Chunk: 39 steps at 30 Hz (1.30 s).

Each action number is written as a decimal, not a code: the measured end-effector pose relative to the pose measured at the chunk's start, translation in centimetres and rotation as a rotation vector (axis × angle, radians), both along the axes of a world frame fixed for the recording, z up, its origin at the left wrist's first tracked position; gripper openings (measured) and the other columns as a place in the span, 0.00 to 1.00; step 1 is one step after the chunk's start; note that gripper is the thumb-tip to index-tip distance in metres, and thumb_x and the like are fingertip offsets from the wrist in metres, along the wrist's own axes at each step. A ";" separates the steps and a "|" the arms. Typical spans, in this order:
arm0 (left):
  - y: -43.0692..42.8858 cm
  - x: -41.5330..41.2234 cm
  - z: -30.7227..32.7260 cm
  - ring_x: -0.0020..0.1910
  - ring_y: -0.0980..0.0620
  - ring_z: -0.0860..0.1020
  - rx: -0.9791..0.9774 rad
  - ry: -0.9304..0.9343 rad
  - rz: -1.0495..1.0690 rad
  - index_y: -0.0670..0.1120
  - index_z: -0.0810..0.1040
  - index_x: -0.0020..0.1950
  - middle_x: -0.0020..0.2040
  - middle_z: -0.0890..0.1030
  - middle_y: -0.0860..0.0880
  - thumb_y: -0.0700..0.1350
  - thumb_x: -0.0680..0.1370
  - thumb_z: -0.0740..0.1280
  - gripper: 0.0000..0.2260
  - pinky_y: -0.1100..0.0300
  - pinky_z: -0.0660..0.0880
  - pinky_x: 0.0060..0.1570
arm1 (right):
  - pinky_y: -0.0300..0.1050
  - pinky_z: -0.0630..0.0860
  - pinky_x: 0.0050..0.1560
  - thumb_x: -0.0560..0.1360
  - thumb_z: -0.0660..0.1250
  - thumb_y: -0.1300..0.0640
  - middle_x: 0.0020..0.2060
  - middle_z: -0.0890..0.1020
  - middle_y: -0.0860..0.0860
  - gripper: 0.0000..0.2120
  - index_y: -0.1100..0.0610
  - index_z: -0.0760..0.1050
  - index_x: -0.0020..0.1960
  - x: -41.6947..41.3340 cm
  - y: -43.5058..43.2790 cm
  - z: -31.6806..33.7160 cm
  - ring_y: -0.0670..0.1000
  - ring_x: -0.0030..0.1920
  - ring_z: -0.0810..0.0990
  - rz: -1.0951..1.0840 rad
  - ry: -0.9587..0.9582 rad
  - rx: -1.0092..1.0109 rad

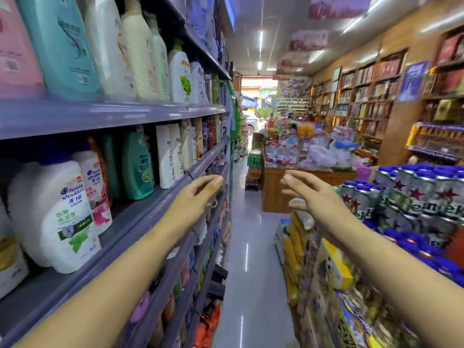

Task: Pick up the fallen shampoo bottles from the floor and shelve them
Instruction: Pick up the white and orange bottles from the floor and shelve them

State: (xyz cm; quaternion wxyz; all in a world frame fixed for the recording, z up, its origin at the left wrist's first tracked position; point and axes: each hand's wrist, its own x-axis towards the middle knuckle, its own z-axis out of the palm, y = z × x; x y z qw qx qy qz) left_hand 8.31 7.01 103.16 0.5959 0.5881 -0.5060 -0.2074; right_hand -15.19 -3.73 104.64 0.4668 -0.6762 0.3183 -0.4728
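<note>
Both my arms reach forward down a shop aisle. My left hand hangs beside the front rail of the grey shelf, fingers loosely curled, holding nothing. My right hand is out over the aisle with fingers apart and empty. On that shelf stand shampoo bottles: a large white one, a white and pink one, a teal one. More bottles fill the shelf above. No fallen bottle shows on the visible floor.
The aisle is narrow, with the tall grey shelving on the left. Stacked beer packs and boxed goods line the right. A wooden counter with water bottles stands ahead. The doorway is far down the aisle.
</note>
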 end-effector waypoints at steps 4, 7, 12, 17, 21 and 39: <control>0.3 -2.2 3.2 0.60 0.54 0.80 -0.004 -0.036 -0.095 0.62 0.78 0.57 0.62 0.82 0.55 0.72 0.66 0.65 0.24 0.55 0.77 0.60 | 0.48 0.79 0.56 0.75 0.69 0.42 0.59 0.82 0.45 0.18 0.44 0.75 0.63 -2.7 0.5 3.3 0.46 0.59 0.81 -0.014 0.043 -0.030; 1.3 -4.3 4.2 0.62 0.54 0.79 0.011 -0.098 -0.133 0.56 0.74 0.69 0.66 0.79 0.54 0.67 0.71 0.64 0.28 0.60 0.76 0.56 | 0.48 0.78 0.58 0.74 0.70 0.40 0.62 0.80 0.45 0.21 0.43 0.75 0.64 -5.6 1.2 4.0 0.46 0.62 0.79 -0.026 0.057 -0.073; 2.7 -7.0 3.5 0.67 0.57 0.75 -0.013 -0.157 -0.104 0.61 0.71 0.72 0.71 0.75 0.58 0.72 0.70 0.64 0.33 0.49 0.71 0.69 | 0.52 0.74 0.65 0.74 0.70 0.41 0.65 0.78 0.44 0.27 0.46 0.73 0.70 -9.7 2.8 3.4 0.46 0.65 0.76 0.005 0.021 -0.104; 3.0 -8.8 1.1 0.69 0.58 0.74 -0.024 -0.153 -0.098 0.61 0.70 0.73 0.71 0.75 0.59 0.72 0.70 0.64 0.33 0.47 0.69 0.70 | 0.48 0.72 0.68 0.66 0.71 0.38 0.57 0.78 0.33 0.37 0.48 0.72 0.73 -11.4 3.9 1.5 0.36 0.60 0.76 0.018 -0.009 -0.096; 2.3 -9.2 -2.0 0.68 0.61 0.73 -0.069 -0.110 -0.085 0.56 0.69 0.75 0.71 0.75 0.58 0.67 0.73 0.65 0.32 0.54 0.69 0.71 | 0.49 0.71 0.70 0.63 0.73 0.36 0.62 0.79 0.38 0.40 0.48 0.72 0.72 -11.2 3.5 -1.7 0.41 0.65 0.77 0.027 -0.022 -0.092; -5.1 -5.6 -38.0 0.67 0.64 0.74 0.229 0.076 -0.167 0.59 0.72 0.72 0.69 0.76 0.62 0.64 0.70 0.72 0.32 0.55 0.71 0.68 | 0.30 0.73 0.61 0.66 0.73 0.46 0.66 0.79 0.43 0.35 0.51 0.73 0.72 -7.1 -1.8 -37.6 0.35 0.64 0.77 0.006 0.091 0.230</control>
